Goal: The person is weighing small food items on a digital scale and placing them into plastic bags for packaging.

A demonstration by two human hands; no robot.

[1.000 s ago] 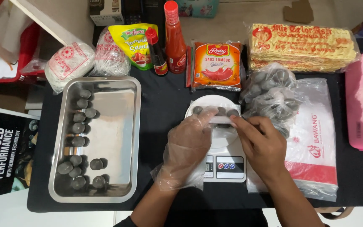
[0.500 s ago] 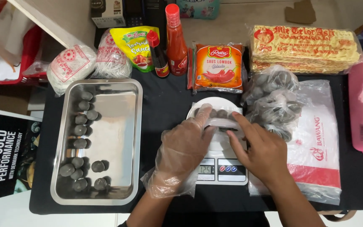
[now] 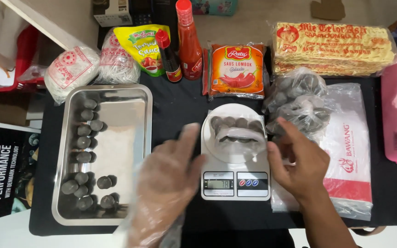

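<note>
Weighing meatballs (image 3: 235, 124) on the scale (image 3: 235, 181).
My left hand (image 3: 168, 177) and right hand (image 3: 299, 160), both open and empty, flank it; a nudge from nine o'clock could spill the pile.

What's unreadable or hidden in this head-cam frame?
- Scale: display digits too small, head view.
- Small bag on scale: count of grey balls unclear, plastic folds cover them.
- Left hand: blurred inside a loose glove; whether it touches anything cannot be told.
- Metal tray: near corner covered by that hand.
- Pink tub: cut off by the right edge.
- Right hand: covers part of the printed bag.
</note>
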